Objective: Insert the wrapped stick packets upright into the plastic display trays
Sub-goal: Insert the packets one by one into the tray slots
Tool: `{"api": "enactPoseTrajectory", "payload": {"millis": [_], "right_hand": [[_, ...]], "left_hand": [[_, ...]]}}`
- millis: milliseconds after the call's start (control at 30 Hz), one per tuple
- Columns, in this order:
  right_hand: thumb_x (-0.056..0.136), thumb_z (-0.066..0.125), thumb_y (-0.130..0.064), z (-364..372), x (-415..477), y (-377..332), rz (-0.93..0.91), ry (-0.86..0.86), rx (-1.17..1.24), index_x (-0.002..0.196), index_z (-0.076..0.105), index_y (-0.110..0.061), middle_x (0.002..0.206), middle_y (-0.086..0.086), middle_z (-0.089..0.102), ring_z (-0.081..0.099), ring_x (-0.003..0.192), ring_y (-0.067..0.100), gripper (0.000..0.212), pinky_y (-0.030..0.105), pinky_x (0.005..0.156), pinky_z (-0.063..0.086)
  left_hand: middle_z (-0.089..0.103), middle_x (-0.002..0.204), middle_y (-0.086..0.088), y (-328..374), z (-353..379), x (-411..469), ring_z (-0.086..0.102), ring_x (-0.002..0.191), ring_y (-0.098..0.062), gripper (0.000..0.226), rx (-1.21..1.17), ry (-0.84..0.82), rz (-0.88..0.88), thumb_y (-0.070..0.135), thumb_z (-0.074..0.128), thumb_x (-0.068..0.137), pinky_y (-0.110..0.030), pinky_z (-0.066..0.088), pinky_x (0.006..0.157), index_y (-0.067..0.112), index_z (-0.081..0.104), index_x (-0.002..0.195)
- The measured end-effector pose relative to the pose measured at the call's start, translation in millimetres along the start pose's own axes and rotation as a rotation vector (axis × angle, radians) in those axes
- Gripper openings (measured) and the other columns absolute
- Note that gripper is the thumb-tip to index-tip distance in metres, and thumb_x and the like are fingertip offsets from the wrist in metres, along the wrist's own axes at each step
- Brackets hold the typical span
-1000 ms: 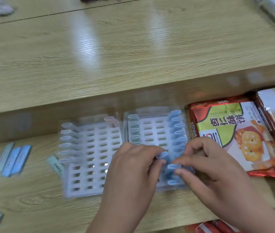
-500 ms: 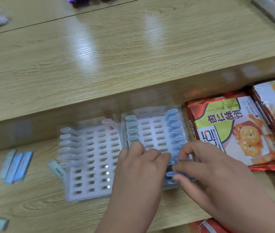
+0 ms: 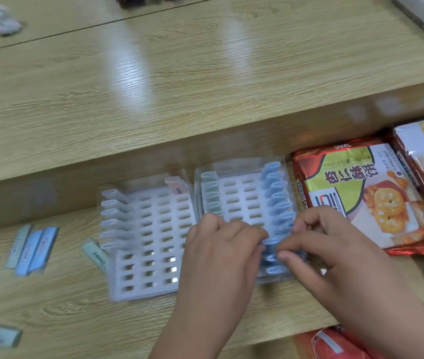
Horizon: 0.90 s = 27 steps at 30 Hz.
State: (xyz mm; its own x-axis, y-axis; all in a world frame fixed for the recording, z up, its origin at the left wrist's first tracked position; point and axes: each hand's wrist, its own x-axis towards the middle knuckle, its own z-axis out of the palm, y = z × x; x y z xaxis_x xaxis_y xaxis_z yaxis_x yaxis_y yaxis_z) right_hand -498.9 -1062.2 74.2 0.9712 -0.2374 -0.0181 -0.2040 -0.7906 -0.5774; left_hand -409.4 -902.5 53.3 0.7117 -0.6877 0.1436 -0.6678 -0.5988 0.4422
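Note:
Two clear plastic display trays lie side by side on the lower shelf. The left tray (image 3: 154, 255) holds a column of grey packets along its left side and one pink packet at the back. The right tray (image 3: 242, 193) holds green packets on its left and a column of blue stick packets (image 3: 277, 200) on its right. Over the right tray's near end, my left hand (image 3: 221, 244) and my right hand (image 3: 319, 242) together pinch one blue packet (image 3: 270, 240) standing in the blue column.
Loose blue and green packets (image 3: 32, 248) lie flat on the shelf at the left, one green packet (image 3: 94, 252) beside the left tray. Biscuit bags (image 3: 361, 195) sit right of the trays. A wooden shelf edge (image 3: 205, 120) overhangs behind.
The view has shifted slightly. Both hands stay at the near end of the blue column, fingertips closing in on the same blue packet.

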Motion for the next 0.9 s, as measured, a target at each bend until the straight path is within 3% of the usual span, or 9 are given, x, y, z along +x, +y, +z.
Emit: {"api": "enactPoseTrajectory", "payload": {"millis": [267, 433, 633, 833, 900], "right_hand": [[0.076, 0.067, -0.045, 8.5, -1.4, -9.3, 0.071, 0.087, 0.005, 0.075, 0.064, -0.04, 0.094, -0.017, 0.049, 0.049, 0.067, -0.005, 0.006, 0.029, 0.05, 0.045], [0.089, 0.057, -0.05, 8.7, -6.5, -13.1, 0.056, 0.182, 0.047, 0.082, 0.065, -0.04, 0.098, -0.02, 0.051, 0.055, 0.07, 0.005, 0.014, 0.027, 0.059, 0.044], [0.089, 0.05, -0.039, 26.3, 4.4, -54.0, 0.014, 0.361, 0.152, 0.091, 0.066, -0.031, 0.095, -0.008, 0.058, 0.054, 0.082, 0.0, 0.018, 0.011, 0.071, 0.039], [0.089, 0.052, -0.035, 92.7, 23.9, -149.6, -0.139, 0.222, 0.237, 0.098, 0.065, -0.037, 0.097, -0.018, 0.061, 0.057, 0.084, -0.006, 0.016, 0.004, 0.077, 0.038], [0.089, 0.053, -0.034, 118.7, 28.4, -179.8, -0.163, 0.168, 0.268, 0.095, 0.067, -0.034, 0.095, -0.02, 0.06, 0.059, 0.082, -0.005, 0.016, 0.004, 0.075, 0.039]], "left_hand": [[0.066, 0.084, 0.015, -4.5, 5.1, -4.9, 0.047, 0.078, -0.018, 0.013, 0.086, 0.063, 0.042, 0.031, 0.067, 0.084, -0.038, 0.046, 0.065, 0.027, 0.075, 0.094], [0.067, 0.101, 0.012, -19.0, -6.5, -19.6, 0.054, 0.092, -0.016, 0.02, -0.107, 0.167, 0.025, 0.022, 0.065, 0.09, -0.036, 0.049, 0.077, 0.023, 0.071, 0.109], [0.065, 0.101, 0.016, -68.2, -48.2, -64.9, 0.061, 0.101, -0.008, 0.018, -0.334, 0.323, -0.176, 0.027, 0.06, 0.093, -0.022, 0.048, 0.084, 0.024, 0.074, 0.104], [0.063, 0.102, 0.02, -144.0, -89.3, -131.1, 0.061, 0.097, -0.009, 0.021, -0.277, 0.413, -0.451, 0.033, 0.057, 0.089, -0.02, 0.047, 0.081, 0.031, 0.071, 0.105], [0.063, 0.101, 0.017, -168.7, -102.0, -152.1, 0.062, 0.093, -0.009, 0.02, -0.263, 0.454, -0.538, 0.032, 0.059, 0.088, -0.013, 0.044, 0.077, 0.03, 0.072, 0.102]]}}
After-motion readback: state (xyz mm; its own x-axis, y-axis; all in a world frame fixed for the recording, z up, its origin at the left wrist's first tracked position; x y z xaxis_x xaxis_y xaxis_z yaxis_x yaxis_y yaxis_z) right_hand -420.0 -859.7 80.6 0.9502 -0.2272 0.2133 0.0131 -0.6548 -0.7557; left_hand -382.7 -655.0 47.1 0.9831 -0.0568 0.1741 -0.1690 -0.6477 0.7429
